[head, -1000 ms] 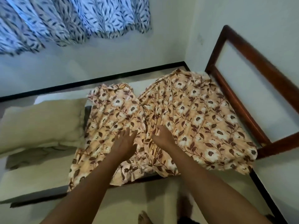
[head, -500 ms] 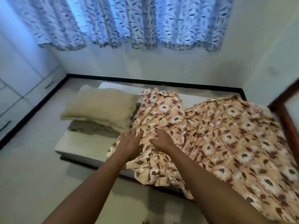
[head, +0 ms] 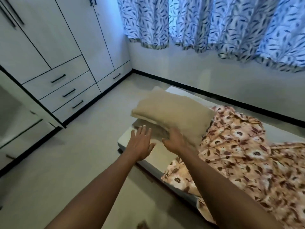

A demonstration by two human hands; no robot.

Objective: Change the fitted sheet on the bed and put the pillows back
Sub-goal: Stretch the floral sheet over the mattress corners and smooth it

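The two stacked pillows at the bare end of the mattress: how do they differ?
The top pillow is light beige; the bottom pillow is darker, grey-brown. The top pillow shows almost whole, while the bottom pillow is mostly covered, only its near edge showing. The top pillow looks plump, the bottom pillow flatter. Both lie on the mattress, beside the flowered sheet.

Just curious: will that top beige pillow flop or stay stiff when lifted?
Probably floppy: the pillow sags over the lower pillow. Likely light, since it looks plump and puffy. It might slide, as it lies tilted.
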